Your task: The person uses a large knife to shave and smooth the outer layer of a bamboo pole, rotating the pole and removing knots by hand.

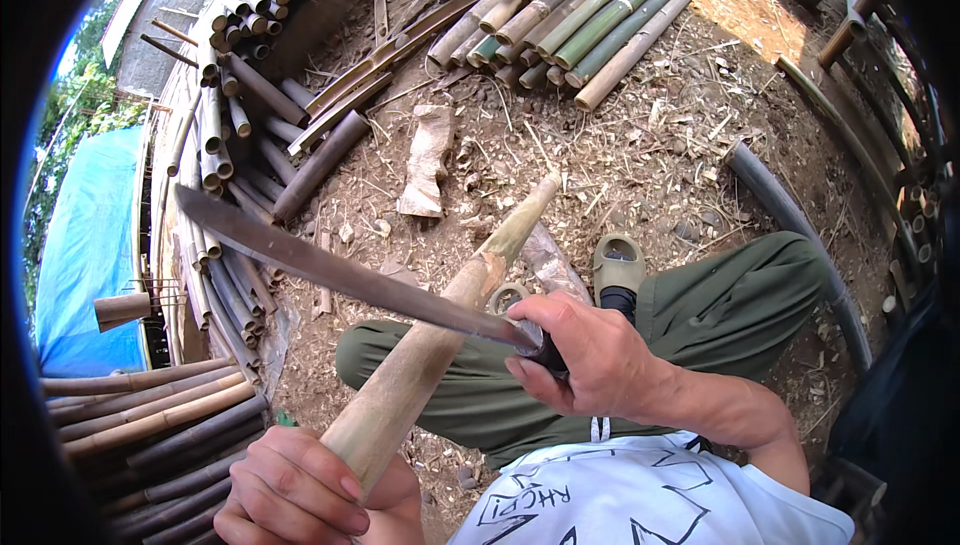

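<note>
My left hand [305, 490] is closed round the near, thick end of a pale wooden pole [400, 395]. The pole slants up and away to the right over my lap, narrowing toward its far tip. A rough, freshly cut patch shows partway along it. My right hand [590, 355] grips the dark handle of a machete [340, 267]. Its long, dark blade points to the far left and crosses over the pole near that cut patch; whether the two touch, I cannot tell.
Bamboo poles [610, 15] lie stacked at the back, with more bamboo [230, 135] heaped on the left. A wood chunk [428, 160] rests on chip-strewn ground. A grey pipe-like pole [795, 225] curves along the right. My sandalled foot [619, 265] is beyond the pole. A blue tarp [90, 245] hangs far left.
</note>
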A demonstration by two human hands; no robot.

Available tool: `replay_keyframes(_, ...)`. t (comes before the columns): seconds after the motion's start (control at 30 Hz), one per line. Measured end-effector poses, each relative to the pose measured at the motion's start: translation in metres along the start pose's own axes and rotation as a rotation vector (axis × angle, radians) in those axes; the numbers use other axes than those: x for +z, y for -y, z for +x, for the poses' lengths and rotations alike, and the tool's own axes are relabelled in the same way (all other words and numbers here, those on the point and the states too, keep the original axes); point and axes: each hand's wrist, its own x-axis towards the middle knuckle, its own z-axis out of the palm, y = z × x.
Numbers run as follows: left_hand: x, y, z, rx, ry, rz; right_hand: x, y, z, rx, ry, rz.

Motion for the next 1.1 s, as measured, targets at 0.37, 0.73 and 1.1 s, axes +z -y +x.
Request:
replay_keyframes(0.37,0.035,-0.002,-0.004,-0.007,-0.008,0.068,-0.01,0.017,-0.009,0.037,-0.005,0.16)
replay_keyframes(0.73,0.045,0.003,-0.011,0.061,-0.041,0.022,-0.011,0.019,-0.016,0.019,0.027,0.084)
replay_keyframes(1.1,0.056,0.009,-0.015,0.09,-0.156,0.002,-0.004,0.023,-0.015,-0.103,-0.057,0.029)
